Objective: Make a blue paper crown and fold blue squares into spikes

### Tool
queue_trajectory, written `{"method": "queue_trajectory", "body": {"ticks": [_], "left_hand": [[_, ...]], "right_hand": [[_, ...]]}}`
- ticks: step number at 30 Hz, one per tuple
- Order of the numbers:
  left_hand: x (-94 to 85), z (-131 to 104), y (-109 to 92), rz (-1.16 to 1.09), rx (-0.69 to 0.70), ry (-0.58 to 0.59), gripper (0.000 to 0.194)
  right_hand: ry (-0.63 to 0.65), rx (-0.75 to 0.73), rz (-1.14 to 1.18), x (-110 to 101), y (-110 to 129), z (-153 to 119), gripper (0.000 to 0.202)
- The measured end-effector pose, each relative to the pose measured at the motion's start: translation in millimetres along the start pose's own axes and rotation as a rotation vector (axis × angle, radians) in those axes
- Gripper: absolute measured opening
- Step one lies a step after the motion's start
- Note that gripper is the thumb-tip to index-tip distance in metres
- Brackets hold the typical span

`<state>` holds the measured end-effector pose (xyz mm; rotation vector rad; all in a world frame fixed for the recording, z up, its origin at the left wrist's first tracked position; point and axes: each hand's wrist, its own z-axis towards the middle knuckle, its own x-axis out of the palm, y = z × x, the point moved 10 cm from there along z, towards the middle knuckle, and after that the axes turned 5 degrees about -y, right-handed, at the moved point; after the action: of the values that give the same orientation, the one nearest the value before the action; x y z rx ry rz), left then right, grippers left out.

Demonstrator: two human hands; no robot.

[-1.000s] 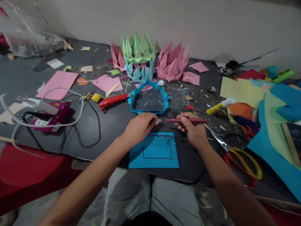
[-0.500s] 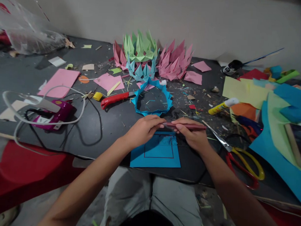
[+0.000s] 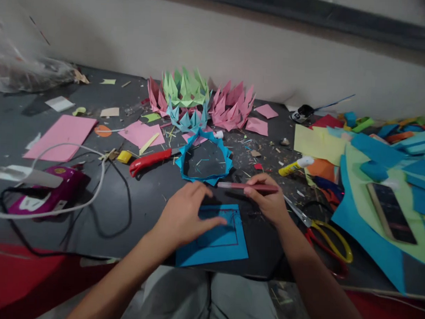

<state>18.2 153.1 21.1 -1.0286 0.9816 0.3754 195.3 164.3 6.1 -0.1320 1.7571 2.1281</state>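
My right hand (image 3: 267,201) pinches a maroon pen (image 3: 230,185) with a greyish end, held level above the table and pointing left. Over the left part of a blue paper sheet (image 3: 212,258) hovers my left hand (image 3: 182,216), thumb and fingers spread, nothing in it. A dark rectangle outline and small marks are drawn on the sheet, partly hidden by that hand; whether the thumb touches the paper I cannot tell. Just beyond both hands lies a blue folded-paper ring (image 3: 229,161) with pointed edges.
Scissors (image 3: 311,222) lie right of my right hand, near a glue stick (image 3: 291,168) and a phone (image 3: 392,212). Left are a red-handled knife (image 3: 151,161) and a purple device (image 3: 54,189) with cables. Folded-paper crowns (image 3: 231,106) stand at the back among scraps.
My left hand has come off the pen's end and moved down-left over the blue sheet, its fingers opening. The pen stays in my right hand. The view has tilted up and shifted right.
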Motion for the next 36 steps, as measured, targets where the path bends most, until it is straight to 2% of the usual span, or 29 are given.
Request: {"method": "queue_trajectory", "body": {"ticks": [2, 4, 5, 7, 9, 12, 14, 17, 19, 21, 23, 25, 26, 29, 32, 36], "left_hand": [[13.0, -7.6, -3.1, 0.098, 0.040, 0.127, 0.046], [21.2, -11.4, -1.6, 0.171, 0.052, 0.182, 0.038], [23.2, -11.4, -1.0, 0.187, 0.058, 0.187, 0.034], [24.1, -8.9, -1.9, 0.193, 0.083, 0.175, 0.030], [20.5, -5.5, -5.0, 0.180, 0.123, 0.145, 0.029], [5.9, -5.5, -6.6, 0.163, 0.173, 0.075, 0.030], [-10.9, -11.9, -0.6, 0.141, 0.177, -0.004, 0.030], [-39.9, -31.2, 28.1, 0.119, 0.065, -0.138, 0.037], [-56.2, -47.4, 51.6, 0.140, -0.051, -0.214, 0.040], [-63.5, -60.6, 68.5, 0.216, -0.169, -0.225, 0.038], [-72.2, -67.7, 67.6, 0.337, -0.235, -0.291, 0.033], [-76.6, -66.5, 47.2, 0.400, -0.222, -0.379, 0.030], [-69.4, -60.9, 32.7, 0.364, -0.171, -0.354, 0.027], [-22.1, -38.8, -3.7, 0.310, -0.045, -0.034, 0.021], [4.1, -21.6, -16.0, 0.411, -0.026, 0.124, 0.030], [16.9, -5.6, -14.9, 0.474, -0.029, 0.239, 0.036]], "right_hand": [[0.162, 0.020, -0.060, 12.4, -0.5, 1.3, 0.013], [0.339, 0.048, -0.110, 30.0, -3.7, -1.5, 0.013], [0.384, 0.047, -0.136, 35.8, -4.7, -2.3, 0.013], [0.366, -0.016, -0.203, 38.0, -1.3, 0.2, 0.013], [0.271, -0.134, -0.298, 29.9, 9.1, 2.4, 0.016], [0.084, -0.274, -0.472, -3.0, 26.2, -5.9, 0.019], [-0.068, -0.294, -0.592, -41.1, 31.8, -21.5, 0.016], [-0.252, -0.198, -0.776, -108.5, 20.5, -57.0, 0.021], [-0.280, -0.048, -0.861, -146.3, -4.1, -81.4, 0.029], [-0.253, 0.111, -0.872, -170.8, -33.8, -102.4, 0.038], [-0.233, 0.224, -0.854, -182.6, -56.8, -117.4, 0.045], [-0.220, 0.236, -0.837, -183.0, -65.6, -123.0, 0.049], [-0.208, 0.215, -0.836, -180.4, -66.1, -122.8, 0.050], [-0.154, 0.145, -0.837, -170.6, -64.6, -118.0, 0.050], [-0.136, 0.127, -0.834, -167.4, -65.3, -115.3, 0.052], [-0.195, 0.082, -0.853, -166.5, -56.0, -116.6, 0.056]]}}
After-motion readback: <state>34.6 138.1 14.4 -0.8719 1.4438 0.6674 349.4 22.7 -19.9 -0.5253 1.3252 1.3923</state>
